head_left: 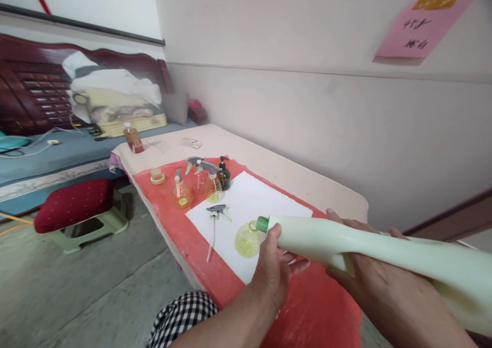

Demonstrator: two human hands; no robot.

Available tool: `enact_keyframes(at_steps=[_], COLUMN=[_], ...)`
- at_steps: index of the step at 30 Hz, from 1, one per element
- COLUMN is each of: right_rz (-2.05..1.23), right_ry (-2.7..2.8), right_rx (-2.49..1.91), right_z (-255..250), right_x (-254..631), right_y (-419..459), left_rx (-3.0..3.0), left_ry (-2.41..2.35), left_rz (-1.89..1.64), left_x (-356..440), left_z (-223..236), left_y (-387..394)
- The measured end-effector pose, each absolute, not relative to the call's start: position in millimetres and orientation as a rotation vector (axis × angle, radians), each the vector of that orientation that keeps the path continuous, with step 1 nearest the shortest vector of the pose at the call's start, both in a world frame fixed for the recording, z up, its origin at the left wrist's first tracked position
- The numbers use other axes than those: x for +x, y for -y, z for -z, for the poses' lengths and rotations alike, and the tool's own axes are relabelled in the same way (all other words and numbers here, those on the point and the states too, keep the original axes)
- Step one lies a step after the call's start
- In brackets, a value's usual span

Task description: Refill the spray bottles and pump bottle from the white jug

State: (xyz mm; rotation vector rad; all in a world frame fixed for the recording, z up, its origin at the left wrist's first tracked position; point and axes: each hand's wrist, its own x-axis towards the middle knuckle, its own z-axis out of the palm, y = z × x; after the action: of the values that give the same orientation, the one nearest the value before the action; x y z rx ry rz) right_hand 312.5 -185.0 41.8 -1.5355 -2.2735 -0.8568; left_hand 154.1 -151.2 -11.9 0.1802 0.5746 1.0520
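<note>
A long pale green plastic container (307, 232) lies tilted across both hands, its dark green spout (262, 224) pointing left. My left hand (274, 271) supports it near the spout, thumb on top and fingers beneath. Farther back, my right hand (369, 281) reaches around its handle part. Just below the spout stands a round, clear yellowish bottle (246, 241) with its neck uncovered; I cannot tell whether spout and neck touch. A grey trigger spray head (218, 209) with a thin dip tube (212, 243) lies left of the bottle on white paper (261, 194).
Several spray bottles (181, 191) and a dark pump bottle (224, 175) stand on the red cloth (161, 215). A brown-liquid bottle (133, 139) is on the table's far end. A red-topped stool (77, 204) stands left; a wall (307, 112) borders the right.
</note>
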Motion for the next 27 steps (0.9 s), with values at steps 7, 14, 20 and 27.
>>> enact_keyframes(at_steps=[7, 14, 20, 27], right_rz=[0.862, 0.877, 0.835, 0.951], right_ry=[2.301, 2.334, 2.321, 2.364], right_rx=[-1.57, -1.607, -1.619, -1.593], right_z=[-44, -46, -51, -62], right_x=[312, 309, 307, 301], right_y=[185, 187, 188, 192], left_rx=[0.176, 0.206, 0.194, 0.201], left_ry=[-0.587, -0.547, -0.56, -0.564], left_rz=[-1.043, -1.045, -1.043, -1.036], left_x=[155, 154, 155, 154], left_z=[12, 11, 11, 12], left_y=[151, 150, 151, 151])
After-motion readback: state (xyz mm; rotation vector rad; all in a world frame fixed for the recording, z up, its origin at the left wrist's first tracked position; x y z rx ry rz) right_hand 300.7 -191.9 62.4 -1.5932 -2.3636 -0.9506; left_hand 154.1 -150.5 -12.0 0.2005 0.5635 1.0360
